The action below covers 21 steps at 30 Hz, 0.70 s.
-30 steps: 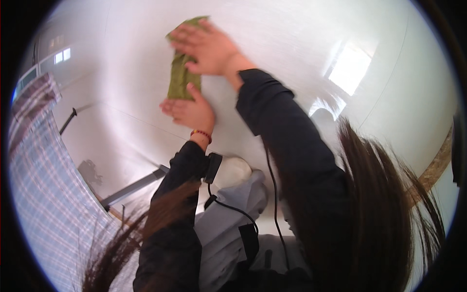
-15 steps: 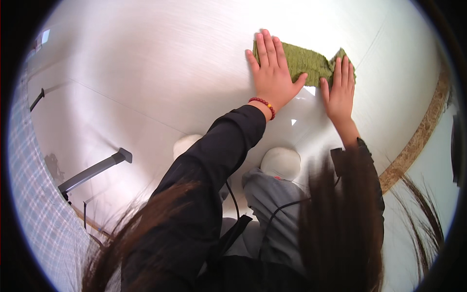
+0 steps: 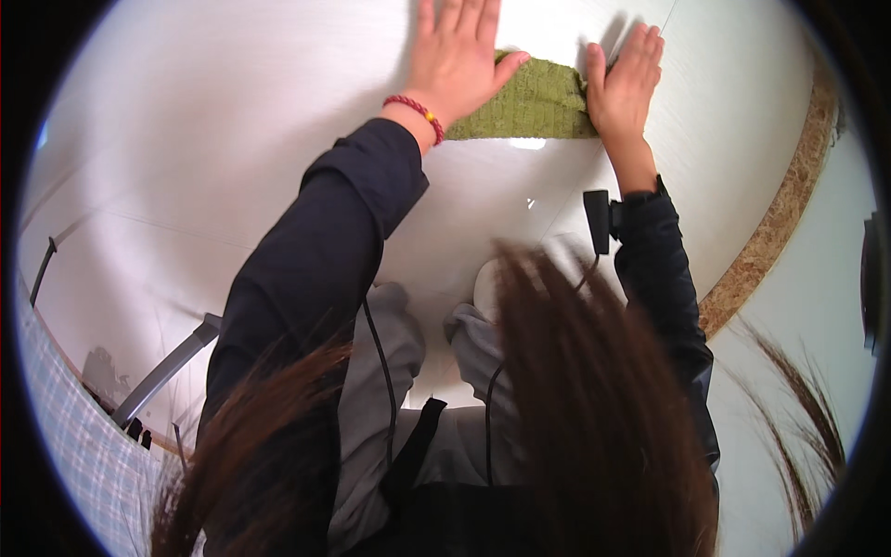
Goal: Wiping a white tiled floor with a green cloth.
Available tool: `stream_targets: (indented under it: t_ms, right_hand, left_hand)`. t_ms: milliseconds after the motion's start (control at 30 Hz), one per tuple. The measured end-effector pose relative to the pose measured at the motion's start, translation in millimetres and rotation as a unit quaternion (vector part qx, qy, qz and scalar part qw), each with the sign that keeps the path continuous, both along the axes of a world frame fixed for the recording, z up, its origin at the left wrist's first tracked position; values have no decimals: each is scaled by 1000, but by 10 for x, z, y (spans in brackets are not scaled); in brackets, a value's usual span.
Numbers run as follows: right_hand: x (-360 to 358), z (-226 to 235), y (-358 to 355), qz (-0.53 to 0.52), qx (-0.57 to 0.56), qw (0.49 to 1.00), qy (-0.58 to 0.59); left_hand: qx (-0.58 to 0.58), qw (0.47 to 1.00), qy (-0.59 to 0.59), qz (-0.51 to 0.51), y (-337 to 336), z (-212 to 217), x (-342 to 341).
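A cleaning cloth of olive-green fabric, its surface crinkled and marked with rows of ribbing, lies flat as a long strip on the pale, glossy floor, toward the far side of the scene and a little right of the middle. Its long side runs from left to right, with the near edge almost straight and the far edge dipping slightly nearer toward the right. The left end is partly covered, while the right end is creased and also partly hidden.
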State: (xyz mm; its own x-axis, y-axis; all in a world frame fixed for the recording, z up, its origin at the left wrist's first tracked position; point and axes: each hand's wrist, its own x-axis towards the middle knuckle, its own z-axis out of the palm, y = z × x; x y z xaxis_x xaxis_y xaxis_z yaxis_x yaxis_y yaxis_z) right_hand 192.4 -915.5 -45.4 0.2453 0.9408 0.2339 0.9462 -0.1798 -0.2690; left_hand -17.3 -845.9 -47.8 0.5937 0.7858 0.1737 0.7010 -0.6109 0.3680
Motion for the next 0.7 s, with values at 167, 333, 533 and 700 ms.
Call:
stream_targets:
  t_ms: [167,333,533,700]
  right_hand:
    - [204,-173,336,-173,5,985,18]
    - [236,-153,1001,-206,27,977,-47]
    - [383,-134,1287,-181,70,981,-22]
    - [386,-125,1243,-148,62,987,-28]
  left_hand:
    - [11,996,60,66,646,62,26]
    - [86,992,79,42,1286,-17,214]
    - [73,993,87,35,1590,-3,399]
    - [98,989,110,9,1641,-36,455]
